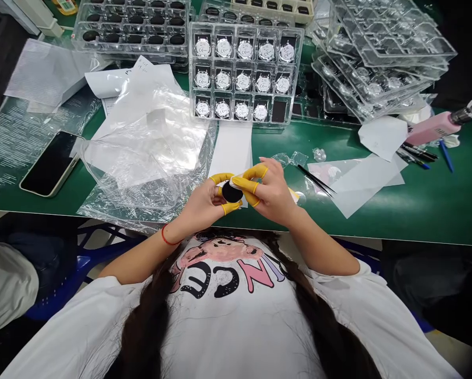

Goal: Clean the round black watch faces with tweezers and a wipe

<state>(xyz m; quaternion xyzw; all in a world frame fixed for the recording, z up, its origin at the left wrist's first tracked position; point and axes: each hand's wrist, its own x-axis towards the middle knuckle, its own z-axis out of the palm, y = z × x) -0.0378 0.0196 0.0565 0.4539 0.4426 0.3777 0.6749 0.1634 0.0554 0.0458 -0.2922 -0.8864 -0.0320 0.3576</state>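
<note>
Yellow finger covers are on both hands, which meet just over the table's near edge. My left hand (pixel 206 205) grips a round black disc (pixel 232 192) by its rim, the dark face turned up. Fingers of my right hand (pixel 271 190) are pinched at the disc's upper right edge, on a small white piece (pixel 233 182) that is mostly hidden. White paper (pixel 232 150) lies under and beyond the hands. Behind it stands a clear tray (pixel 295 73) of round silver parts with white labels; its front right compartment holds no silver part.
Plastic film and papers (pixel 141 121) cover the left, beside a phone (pixel 50 164). Black tweezers (pixel 316 180), translucent sheets (pixel 348 195) and a pink bottle (pixel 433 128) lie or stand at right. Clear trays (pixel 397 47) are stacked behind. Another person's sleeve (pixel 10 287) shows at lower left.
</note>
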